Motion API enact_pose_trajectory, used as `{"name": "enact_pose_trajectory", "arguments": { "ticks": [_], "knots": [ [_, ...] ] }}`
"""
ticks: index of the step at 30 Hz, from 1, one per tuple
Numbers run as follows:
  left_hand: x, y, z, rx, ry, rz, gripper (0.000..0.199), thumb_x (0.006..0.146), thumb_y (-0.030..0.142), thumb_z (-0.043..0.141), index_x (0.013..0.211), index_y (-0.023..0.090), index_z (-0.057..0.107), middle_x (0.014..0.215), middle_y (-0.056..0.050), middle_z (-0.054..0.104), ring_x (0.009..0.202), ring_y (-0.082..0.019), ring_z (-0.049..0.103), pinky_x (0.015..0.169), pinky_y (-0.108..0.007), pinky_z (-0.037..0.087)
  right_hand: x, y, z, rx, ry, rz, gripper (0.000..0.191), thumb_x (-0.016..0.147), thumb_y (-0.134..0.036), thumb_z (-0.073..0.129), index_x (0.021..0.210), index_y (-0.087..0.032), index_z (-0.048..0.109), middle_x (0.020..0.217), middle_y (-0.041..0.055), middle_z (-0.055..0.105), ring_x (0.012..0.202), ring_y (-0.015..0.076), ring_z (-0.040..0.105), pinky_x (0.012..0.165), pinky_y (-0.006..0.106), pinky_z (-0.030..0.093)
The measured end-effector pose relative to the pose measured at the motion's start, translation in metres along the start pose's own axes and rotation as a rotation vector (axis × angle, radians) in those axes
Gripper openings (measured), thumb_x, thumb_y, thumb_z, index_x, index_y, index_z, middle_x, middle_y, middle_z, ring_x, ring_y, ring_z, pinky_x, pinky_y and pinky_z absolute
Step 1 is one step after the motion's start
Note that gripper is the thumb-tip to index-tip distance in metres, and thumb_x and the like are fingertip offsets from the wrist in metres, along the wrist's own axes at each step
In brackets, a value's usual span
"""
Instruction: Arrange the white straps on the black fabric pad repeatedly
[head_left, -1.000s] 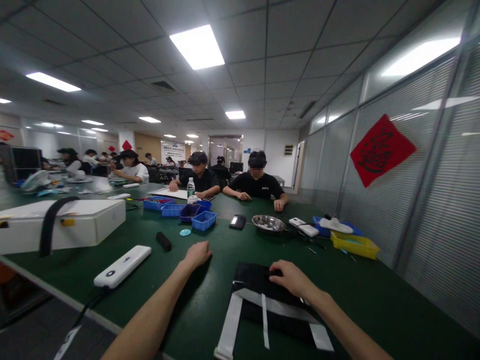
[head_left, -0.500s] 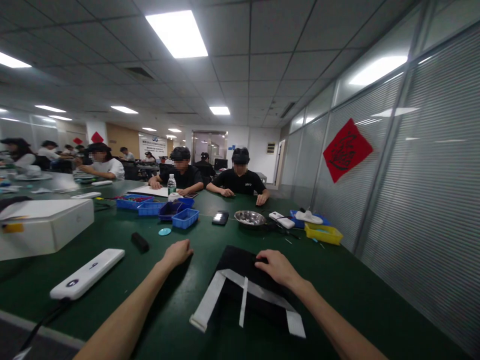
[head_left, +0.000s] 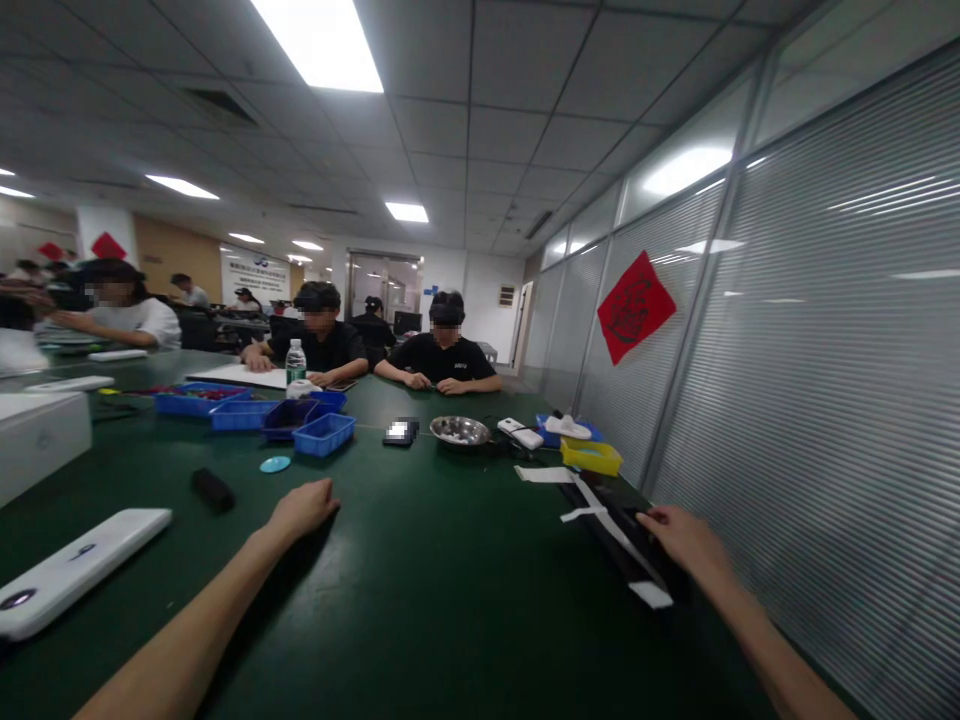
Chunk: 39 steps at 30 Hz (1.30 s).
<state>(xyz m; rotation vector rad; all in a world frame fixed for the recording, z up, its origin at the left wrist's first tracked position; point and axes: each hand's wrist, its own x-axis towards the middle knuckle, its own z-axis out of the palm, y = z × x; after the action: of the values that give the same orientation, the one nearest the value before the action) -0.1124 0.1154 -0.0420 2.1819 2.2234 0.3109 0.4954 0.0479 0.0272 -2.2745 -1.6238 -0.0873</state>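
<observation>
At the right side of the green table [head_left: 450, 600], my right hand [head_left: 686, 540] grips the edge of a flat black piece with white strips [head_left: 611, 540]. The piece looks like fabric and is tilted, its strips sticking out toward the left and front. Fingers and thumb are closed on its right edge. My left hand [head_left: 304, 508] rests on the table with its fingers curled in, and nothing shows in it. Nearest to it are a light-blue disc [head_left: 275, 464] and a short black object [head_left: 213, 490].
Several blue trays [head_left: 324, 435] and a water bottle [head_left: 296, 365] stand ahead to the left. A metal bowl [head_left: 460, 431], a phone-like device [head_left: 400, 431] and a yellow tray [head_left: 591, 456] lie farther right. Two people [head_left: 448, 355] sit opposite. A glass partition [head_left: 810, 400] borders the right.
My right hand has moved the black piece from in front of me to the right, turning it. My left hand stays resting on the table. The camera view has swung right.
</observation>
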Motion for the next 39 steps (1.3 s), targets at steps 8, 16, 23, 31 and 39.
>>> {"name": "enact_pose_trajectory", "arguments": {
  "ticks": [8, 16, 23, 31, 39],
  "knots": [
    [0.0, -0.001, -0.002, -0.005, -0.033, 0.015, 0.025, 0.085, 0.041, 0.042, 0.088, 0.02, 0.054, 0.097, -0.011, 0.067, 0.086, -0.025, 0.064, 0.066, -0.031, 0.044, -0.007, 0.071, -0.004, -0.061, -0.027, 0.225, 0.036, 0.081, -0.045, 0.047, 0.09, -0.021, 0.071, 0.094, 0.0137, 0.072, 0.089, 0.0307, 0.067, 0.07, 0.039, 0.049],
    [0.01, -0.014, 0.01, -0.047, -0.034, 0.037, 0.028, 0.084, 0.044, 0.04, 0.086, 0.019, 0.054, 0.092, -0.011, 0.067, 0.082, -0.024, 0.063, 0.064, -0.03, 0.044, -0.017, 0.07, -0.003, -0.048, -0.031, 0.201, 0.038, 0.075, -0.054, 0.054, 0.079, -0.019, 0.071, 0.088, 0.014, 0.072, 0.08, 0.0296, 0.068, 0.061, 0.036, 0.049],
    [0.009, -0.013, 0.008, -0.068, -0.027, 0.024, 0.028, 0.082, 0.044, 0.042, 0.085, 0.02, 0.056, 0.091, -0.01, 0.068, 0.081, -0.024, 0.063, 0.062, -0.029, 0.043, -0.023, 0.065, 0.0, -0.065, -0.037, 0.188, 0.041, 0.078, -0.054, 0.051, 0.077, -0.018, 0.069, 0.079, 0.0129, 0.072, 0.072, 0.0276, 0.068, 0.056, 0.034, 0.049],
    [0.007, -0.009, 0.007, -0.039, -0.019, 0.039, 0.027, 0.083, 0.043, 0.042, 0.084, 0.02, 0.055, 0.09, -0.01, 0.068, 0.081, -0.024, 0.064, 0.063, -0.029, 0.042, -0.061, 0.061, -0.012, -0.098, 0.079, 0.191, 0.045, 0.086, -0.052, 0.035, 0.082, -0.017, 0.062, 0.082, 0.0156, 0.069, 0.074, 0.0282, 0.067, 0.061, 0.038, 0.049],
    [0.005, -0.007, 0.005, -0.031, -0.025, 0.034, 0.026, 0.084, 0.042, 0.042, 0.087, 0.019, 0.055, 0.093, -0.011, 0.067, 0.083, -0.024, 0.064, 0.065, -0.031, 0.044, -0.091, 0.065, 0.012, 0.123, -0.008, 0.179, 0.04, 0.077, -0.054, 0.046, 0.09, -0.019, 0.059, 0.086, 0.0133, 0.07, 0.075, 0.0274, 0.068, 0.063, 0.037, 0.052]
  ]
}}
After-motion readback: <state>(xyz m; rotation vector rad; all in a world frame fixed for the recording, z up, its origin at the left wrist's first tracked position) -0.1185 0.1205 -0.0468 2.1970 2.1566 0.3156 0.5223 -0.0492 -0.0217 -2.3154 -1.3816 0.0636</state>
